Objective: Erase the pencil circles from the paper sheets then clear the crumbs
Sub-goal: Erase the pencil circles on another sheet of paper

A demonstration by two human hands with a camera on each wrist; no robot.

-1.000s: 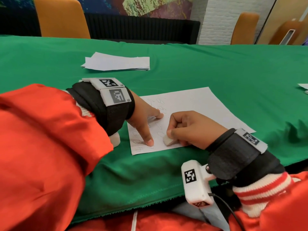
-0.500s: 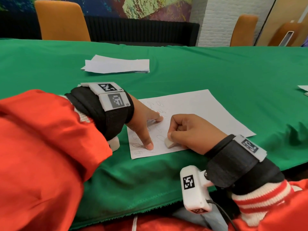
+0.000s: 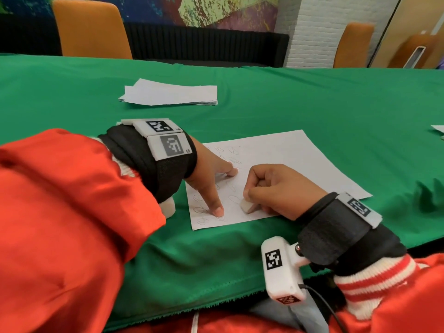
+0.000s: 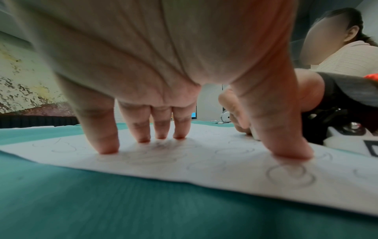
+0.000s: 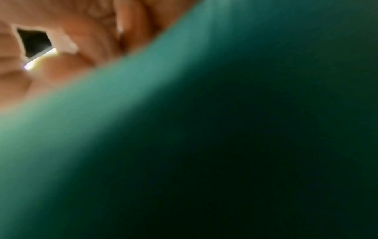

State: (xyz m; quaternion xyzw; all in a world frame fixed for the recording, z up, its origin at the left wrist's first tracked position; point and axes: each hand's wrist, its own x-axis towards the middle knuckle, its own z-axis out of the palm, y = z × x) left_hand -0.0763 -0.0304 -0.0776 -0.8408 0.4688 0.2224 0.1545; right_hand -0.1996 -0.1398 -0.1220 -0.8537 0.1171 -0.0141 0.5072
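Rubbing near the sheet's [image 3: 276, 164] front edge, the eraser [image 3: 248, 206] has barely shifted from a second ago, pinched in the right hand's [image 3: 281, 188] curled fingers; left hand [image 3: 211, 181] fingers stay spread, pinning paper to the table [image 3: 336, 104]. Many circles [image 3: 200, 209] remain.

Orange chairs [image 3: 91, 30] behind a green-clothed table [image 3: 336, 111], white brick wall [image 3: 310, 32]

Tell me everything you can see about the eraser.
The eraser is a small, off-white, rounded block, rubbery-looking. The right hand pinches it with curled fingers, hiding its upper part. Its lower end is down on the paper sheet near the front edge, among faint pencil circles, just right of the left hand.
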